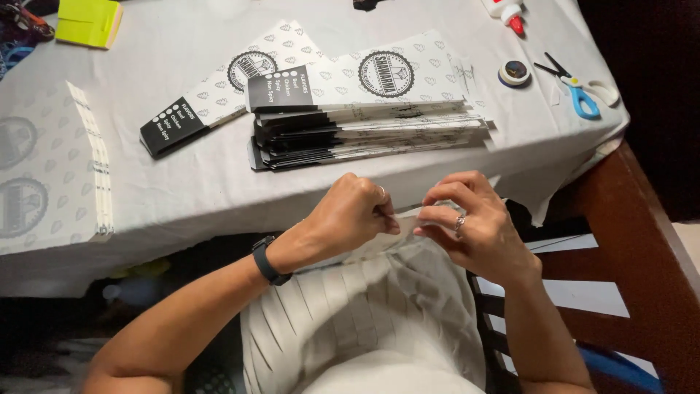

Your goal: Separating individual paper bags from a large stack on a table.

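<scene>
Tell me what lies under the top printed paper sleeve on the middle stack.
Under the top printed paper sleeve lies a stack of flat sleeves of the same kind, only their black and white edges showing. Their faces are covered, and the grey tablecloth beneath the stack is hidden.

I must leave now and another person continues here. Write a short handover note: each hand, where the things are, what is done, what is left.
Left hand: pinching the edge of a white paper piece just in front of the table edge.
Right hand: pinching the same piece from the other side.
Things: a fanned row of white paper pieces lies on the lap. A stack of flat printed black-and-white sleeves sits on the table, with one more sleeve to its left. Scissors, a glue bottle and a small tape roll are at the far right.
Done: many sleeves stacked.
Left: the piece in the hands; I cannot tell how many more.
</scene>
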